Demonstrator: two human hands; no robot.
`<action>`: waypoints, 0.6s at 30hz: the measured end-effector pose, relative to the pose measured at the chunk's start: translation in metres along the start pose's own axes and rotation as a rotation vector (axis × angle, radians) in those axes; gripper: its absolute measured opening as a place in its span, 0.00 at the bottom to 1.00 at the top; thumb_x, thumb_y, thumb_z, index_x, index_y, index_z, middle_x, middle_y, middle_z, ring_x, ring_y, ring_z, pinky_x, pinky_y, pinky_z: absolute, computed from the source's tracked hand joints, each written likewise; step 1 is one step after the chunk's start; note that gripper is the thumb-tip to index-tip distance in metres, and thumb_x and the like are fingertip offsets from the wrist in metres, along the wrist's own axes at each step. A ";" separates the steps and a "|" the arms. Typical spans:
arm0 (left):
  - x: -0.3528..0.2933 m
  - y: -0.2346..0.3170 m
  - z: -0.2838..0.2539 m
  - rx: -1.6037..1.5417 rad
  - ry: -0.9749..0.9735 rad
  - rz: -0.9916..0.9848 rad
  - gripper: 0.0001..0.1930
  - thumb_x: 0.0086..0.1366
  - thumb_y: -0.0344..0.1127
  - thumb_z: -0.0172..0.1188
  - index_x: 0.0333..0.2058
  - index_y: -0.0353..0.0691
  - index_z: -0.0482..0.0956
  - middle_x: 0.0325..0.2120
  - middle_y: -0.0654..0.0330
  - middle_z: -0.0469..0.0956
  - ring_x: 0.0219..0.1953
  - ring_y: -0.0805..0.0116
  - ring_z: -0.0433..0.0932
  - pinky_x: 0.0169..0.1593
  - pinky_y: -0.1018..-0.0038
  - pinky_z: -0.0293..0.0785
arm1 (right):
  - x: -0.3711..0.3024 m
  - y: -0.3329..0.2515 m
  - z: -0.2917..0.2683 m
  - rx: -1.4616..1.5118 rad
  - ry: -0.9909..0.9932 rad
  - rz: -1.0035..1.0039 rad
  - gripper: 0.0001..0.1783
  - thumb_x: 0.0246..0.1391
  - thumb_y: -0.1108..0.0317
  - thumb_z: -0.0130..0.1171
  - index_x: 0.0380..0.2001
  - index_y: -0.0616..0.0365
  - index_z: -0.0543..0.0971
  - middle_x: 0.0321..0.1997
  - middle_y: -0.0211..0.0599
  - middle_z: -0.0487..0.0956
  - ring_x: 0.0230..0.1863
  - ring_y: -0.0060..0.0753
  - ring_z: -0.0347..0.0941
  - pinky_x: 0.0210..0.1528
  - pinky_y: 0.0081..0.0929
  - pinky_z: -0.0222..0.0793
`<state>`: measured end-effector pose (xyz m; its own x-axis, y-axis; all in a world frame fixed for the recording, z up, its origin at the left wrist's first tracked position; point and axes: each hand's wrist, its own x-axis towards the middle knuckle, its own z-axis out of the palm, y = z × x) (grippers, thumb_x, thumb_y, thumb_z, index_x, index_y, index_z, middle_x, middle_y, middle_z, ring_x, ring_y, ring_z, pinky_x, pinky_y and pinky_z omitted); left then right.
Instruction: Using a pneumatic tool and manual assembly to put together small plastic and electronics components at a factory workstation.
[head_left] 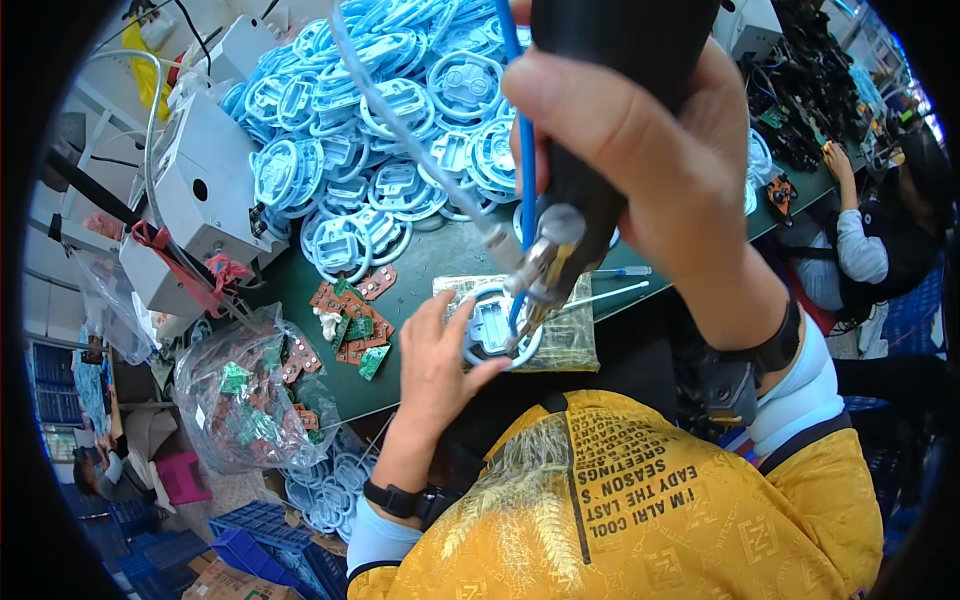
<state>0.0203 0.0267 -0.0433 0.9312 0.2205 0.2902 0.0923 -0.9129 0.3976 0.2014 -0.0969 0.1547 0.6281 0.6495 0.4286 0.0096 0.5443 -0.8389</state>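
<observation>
My right hand (655, 150) is wrapped round a black power screwdriver (610, 70), held tilted close to the camera. From its metal nose (548, 262) run a clear tube (405, 125) and a blue hose (527, 170). The tip reaches down to the right part of a light-blue round plastic housing (488, 322), and the nose hides the exact contact. My left hand (435, 350) grips the housing's left rim between thumb and fingers. Underneath lies a tape-wrapped pad (570, 352) at the table's near edge.
Light-blue housings (400, 100) are heaped at the back. Brown and green circuit boards (350, 325) lie left, beside a clear bag (245, 400) of boards. A grey box (195, 190) stands far left. A screwdriver (622, 272) and white stick (610, 295) lie right. Another person (865, 245) sits right.
</observation>
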 end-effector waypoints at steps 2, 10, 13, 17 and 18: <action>0.003 0.006 0.013 -0.046 -0.066 0.005 0.46 0.38 0.45 0.79 0.56 0.32 0.69 0.56 0.46 0.68 0.59 0.48 0.67 0.59 0.55 0.60 | -0.014 0.034 -0.014 -0.149 0.056 -0.113 0.13 0.52 0.73 0.65 0.40 0.64 0.76 0.26 0.29 0.75 0.23 0.17 0.72 0.26 0.18 0.67; 0.001 0.002 0.024 -0.069 -0.030 0.033 0.44 0.37 0.45 0.80 0.52 0.29 0.69 0.56 0.45 0.67 0.60 0.47 0.65 0.60 0.52 0.59 | -0.023 0.053 -0.013 -0.055 -0.025 -0.153 0.18 0.52 0.75 0.64 0.46 0.68 0.76 0.28 0.32 0.78 0.25 0.20 0.75 0.28 0.19 0.70; -0.002 0.001 0.024 -0.071 -0.024 0.020 0.42 0.38 0.45 0.80 0.50 0.30 0.70 0.55 0.45 0.67 0.60 0.47 0.65 0.60 0.51 0.58 | -0.022 0.046 -0.008 -0.317 -0.051 -0.213 0.18 0.52 0.75 0.64 0.47 0.68 0.75 0.29 0.32 0.78 0.24 0.19 0.75 0.28 0.19 0.71; -0.001 0.001 0.027 -0.060 -0.026 0.025 0.41 0.38 0.46 0.80 0.48 0.30 0.71 0.54 0.45 0.67 0.60 0.46 0.65 0.60 0.51 0.58 | -0.025 0.049 -0.008 -0.288 -0.036 -0.187 0.19 0.52 0.75 0.64 0.47 0.68 0.75 0.29 0.32 0.78 0.24 0.18 0.74 0.28 0.18 0.70; -0.001 0.001 0.026 -0.053 -0.028 0.025 0.42 0.38 0.46 0.80 0.49 0.31 0.71 0.54 0.44 0.68 0.60 0.46 0.65 0.60 0.51 0.58 | -0.025 0.051 -0.007 -0.259 -0.031 -0.196 0.18 0.52 0.76 0.64 0.47 0.68 0.75 0.29 0.32 0.78 0.24 0.18 0.74 0.28 0.17 0.70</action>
<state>0.0283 0.0169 -0.0658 0.9425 0.1875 0.2768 0.0505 -0.8982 0.4367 0.1919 -0.0893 0.0984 0.5705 0.5636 0.5974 0.3283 0.5103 -0.7949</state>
